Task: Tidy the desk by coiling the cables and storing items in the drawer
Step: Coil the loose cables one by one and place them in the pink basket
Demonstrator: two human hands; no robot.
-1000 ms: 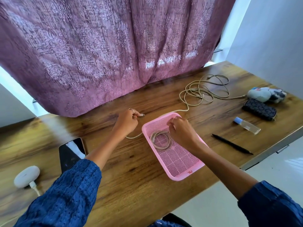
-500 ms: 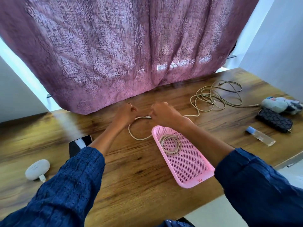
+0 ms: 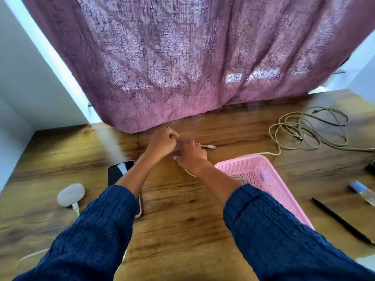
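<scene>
My left hand (image 3: 162,144) and my right hand (image 3: 191,155) meet over the wooden desk (image 3: 182,220), just left of the pink mesh tray (image 3: 261,171). Both have curled fingers and pinch a thin beige cable; its plug end (image 3: 209,147) sticks out to the right of my right hand. A loop of the same cable shows under my right wrist. The cable runs on past the tray's far rim to a loose tangle (image 3: 308,130) at the back right. A coiled cable in the tray is mostly hidden by my right forearm.
A black phone (image 3: 120,171) lies left of my left forearm, a white charger puck (image 3: 71,194) with its lead farther left. A black pen (image 3: 341,220) and a small clear bottle (image 3: 363,192) lie right of the tray. A purple curtain hangs behind the desk.
My right hand left the tray and came across to the left hand at the cable's end. Both hands now work the cable together, with the plug sticking out to the right.
</scene>
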